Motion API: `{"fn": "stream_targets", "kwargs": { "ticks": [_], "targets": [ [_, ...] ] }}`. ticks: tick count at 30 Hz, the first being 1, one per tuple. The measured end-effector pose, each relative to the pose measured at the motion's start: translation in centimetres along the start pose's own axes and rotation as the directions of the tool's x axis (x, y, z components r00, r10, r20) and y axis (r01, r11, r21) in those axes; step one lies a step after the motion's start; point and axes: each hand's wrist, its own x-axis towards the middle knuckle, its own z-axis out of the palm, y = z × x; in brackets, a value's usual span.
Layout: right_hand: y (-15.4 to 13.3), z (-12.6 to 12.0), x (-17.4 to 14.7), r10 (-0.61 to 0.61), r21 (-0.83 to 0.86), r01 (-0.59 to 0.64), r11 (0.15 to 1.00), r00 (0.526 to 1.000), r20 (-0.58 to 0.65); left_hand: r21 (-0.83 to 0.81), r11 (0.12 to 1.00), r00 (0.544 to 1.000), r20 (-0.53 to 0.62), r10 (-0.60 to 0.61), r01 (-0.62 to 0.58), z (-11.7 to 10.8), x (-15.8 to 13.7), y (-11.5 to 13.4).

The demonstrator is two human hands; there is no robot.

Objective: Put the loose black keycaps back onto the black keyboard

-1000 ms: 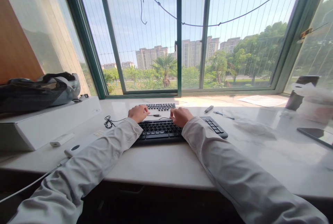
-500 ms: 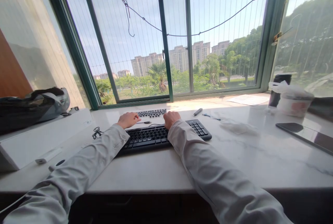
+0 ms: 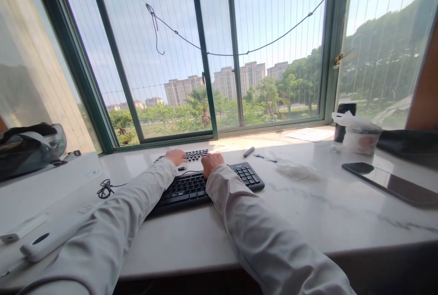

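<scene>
A black keyboard lies on the white marble-patterned countertop. Behind it stretches a band of loose black keycaps. My left hand is over this band, its fingers stretched forward and slightly apart; the tips are small and partly lost against the keycaps. My right hand rests at the keyboard's upper edge, left of the number pad. Its fingers are curled in, and the back of the hand hides whatever they grip. A dark cable plug lies just below my left hand.
A white box carries a dark visor-like item at left, near a coiled black cable. To the right are a small grey stick, clear plastic wrapping, a phone-like slab and a bagged tub. Windows stand behind.
My left hand has moved right, from beside the end of the keycaps to over them. My right hand stays at the keyboard's upper edge. The view has turned slightly right.
</scene>
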Motion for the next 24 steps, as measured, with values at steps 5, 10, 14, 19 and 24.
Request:
{"fn": "stream_targets", "kwargs": {
  "ticks": [5,10,14,19,24],
  "targets": [
    [-0.1,0.0,0.1,-0.011,0.005,0.011,1.000,1.000,-0.015,-0.039,0.999,0.999,-0.054,0.003,-0.005,0.3,-0.5,0.5],
    [0.1,0.2,0.1,-0.012,0.004,0.013,1.000,1.000,-0.015,-0.084,0.996,0.986,-0.166,-0.019,0.005,-0.9,-1.2,0.5],
    [0.0,0.3,0.1,-0.014,0.007,0.014,1.000,1.000,-0.023,-0.105,0.993,0.958,-0.287,0.020,-0.052,-3.5,-3.2,0.5],
    [-0.2,0.3,0.0,-0.022,0.010,0.023,1.000,0.998,-0.056,-0.172,0.935,0.842,-0.506,0.185,-0.309,-5.9,-8.4,1.8],
    [-0.5,0.3,-0.2,-0.039,0.005,0.040,0.999,0.995,-0.095,-0.279,0.866,0.786,-0.589,0.187,-0.415,-5.0,-12.2,3.2]
  ]
}}
